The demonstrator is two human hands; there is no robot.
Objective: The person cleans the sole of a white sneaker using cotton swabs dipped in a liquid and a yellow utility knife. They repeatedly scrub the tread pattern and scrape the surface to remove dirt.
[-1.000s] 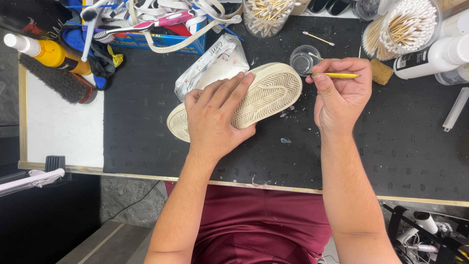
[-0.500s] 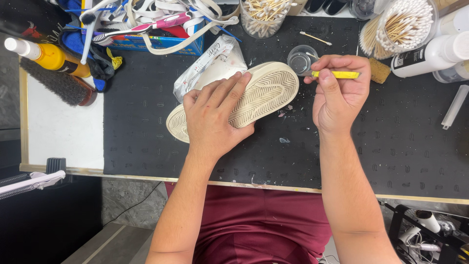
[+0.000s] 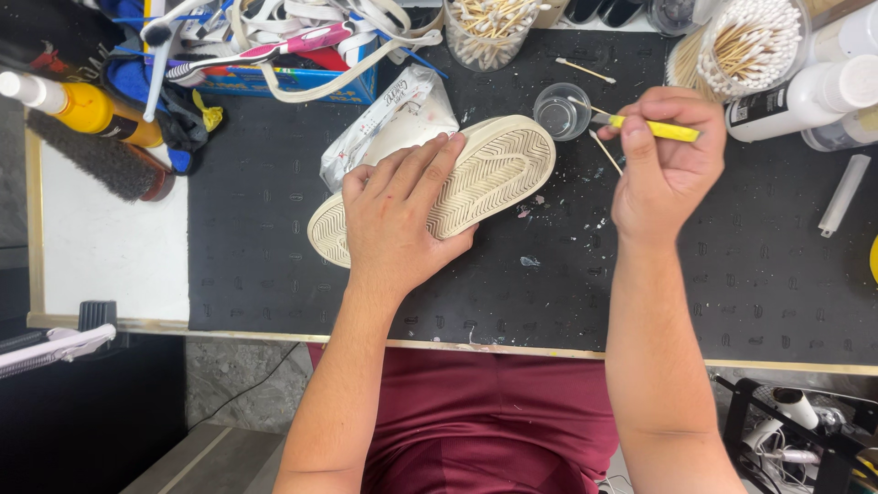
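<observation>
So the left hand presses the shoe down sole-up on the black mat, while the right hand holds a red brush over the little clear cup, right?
Nearly. In the head view the brush in the right hand is yellow, not red. The rest holds: the left hand presses the shoe sole-up on the black mat, beside the clear cup.

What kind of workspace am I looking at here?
Probably a shoe-cleaning or restoration bench: the left hand pins a sneaker sole-up on a black mat, with cotton swabs and a brush nearby.
</observation>
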